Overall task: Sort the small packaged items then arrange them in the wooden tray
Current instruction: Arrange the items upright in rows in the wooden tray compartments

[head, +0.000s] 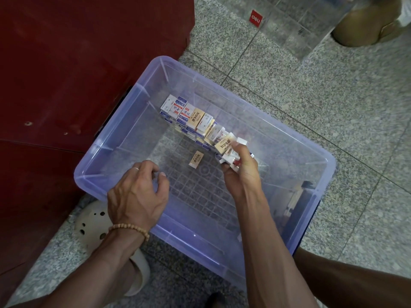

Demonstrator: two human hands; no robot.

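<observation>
Red cabinet [77, 74], speckled floor [333, 107], clear acrylic organiser [300, 25], cream clog [93, 223]

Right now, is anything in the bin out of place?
Yes. One tan eraser pack lies alone on the floor of the clear bin, apart from the row of packs by the right hand.

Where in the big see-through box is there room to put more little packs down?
The plastic bin floor is bare between the left hand and the left wall, and along the near wall. It's crowded where the stacked packs run back from the right hand. One loose pack lies mid-floor.
</observation>
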